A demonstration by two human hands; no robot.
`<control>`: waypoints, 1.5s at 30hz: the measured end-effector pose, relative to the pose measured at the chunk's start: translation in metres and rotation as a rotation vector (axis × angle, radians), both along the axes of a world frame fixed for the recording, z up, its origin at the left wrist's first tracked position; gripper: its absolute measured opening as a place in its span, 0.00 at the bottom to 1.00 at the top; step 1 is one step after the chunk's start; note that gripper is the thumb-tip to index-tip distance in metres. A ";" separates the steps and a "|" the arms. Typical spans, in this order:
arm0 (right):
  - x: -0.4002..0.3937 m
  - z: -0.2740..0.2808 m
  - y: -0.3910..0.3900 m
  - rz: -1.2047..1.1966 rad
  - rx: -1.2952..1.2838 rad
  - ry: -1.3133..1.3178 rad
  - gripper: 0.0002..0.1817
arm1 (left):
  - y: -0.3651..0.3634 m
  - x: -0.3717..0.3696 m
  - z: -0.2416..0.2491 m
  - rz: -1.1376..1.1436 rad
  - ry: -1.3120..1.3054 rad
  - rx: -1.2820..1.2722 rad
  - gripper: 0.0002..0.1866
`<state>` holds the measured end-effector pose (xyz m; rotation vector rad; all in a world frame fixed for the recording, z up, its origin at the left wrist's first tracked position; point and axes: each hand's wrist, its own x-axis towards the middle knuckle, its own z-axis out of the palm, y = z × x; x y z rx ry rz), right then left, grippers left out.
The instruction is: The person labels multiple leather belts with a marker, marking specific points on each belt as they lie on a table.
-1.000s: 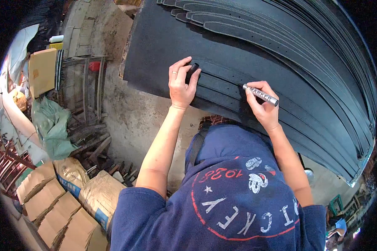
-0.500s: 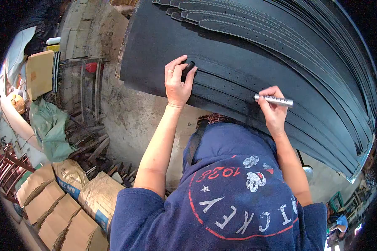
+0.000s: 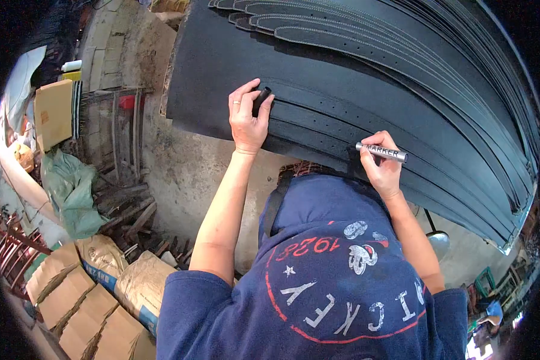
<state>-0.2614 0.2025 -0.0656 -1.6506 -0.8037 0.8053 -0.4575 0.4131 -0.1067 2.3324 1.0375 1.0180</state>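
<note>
My left hand point(image 3: 247, 123) pinches a black marker cap point(image 3: 261, 99) between thumb and fingers, over the near left part of the dark sheets. A silver marker point(image 3: 385, 153) lettered "MARKER" lies in the grip of my right hand point(image 3: 383, 168), its tip end pointing left. Under both hands are long black strips point(image 3: 318, 129) with rows of small holes, lying on a black sheet point(image 3: 210, 72). More black strips with stitched edges point(image 3: 336, 45) are fanned out beyond my hands, toward the upper right.
Stacked brown pieces point(image 3: 81, 309) and filled sacks point(image 3: 141, 282) are at the lower left. A green cloth point(image 3: 72, 192) hangs near a yellowish board point(image 3: 53, 114) on the left. Part of another person point(image 3: 493, 313) shows at the lower right edge.
Both hands appear slightly farther left, along with the whole view. The marker in my right hand has turned a little and sits slightly lower in view. Each hand keeps its hold.
</note>
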 end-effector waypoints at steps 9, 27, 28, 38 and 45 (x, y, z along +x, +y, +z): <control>-0.002 -0.002 0.009 -0.109 0.029 -0.053 0.07 | 0.000 0.001 0.000 0.001 -0.015 -0.006 0.09; -0.005 -0.004 0.012 -0.209 0.026 0.014 0.05 | -0.001 0.003 0.003 0.010 -0.024 0.012 0.10; -0.005 -0.007 0.011 -0.236 0.074 0.107 0.04 | -0.001 0.003 0.002 0.007 -0.023 0.010 0.10; -0.005 -0.006 0.013 -0.166 0.013 -0.069 0.04 | -0.001 0.001 0.001 -0.005 -0.012 0.009 0.09; -0.005 -0.009 0.015 -0.182 0.043 -0.073 0.05 | 0.000 0.001 0.000 -0.003 -0.014 0.009 0.09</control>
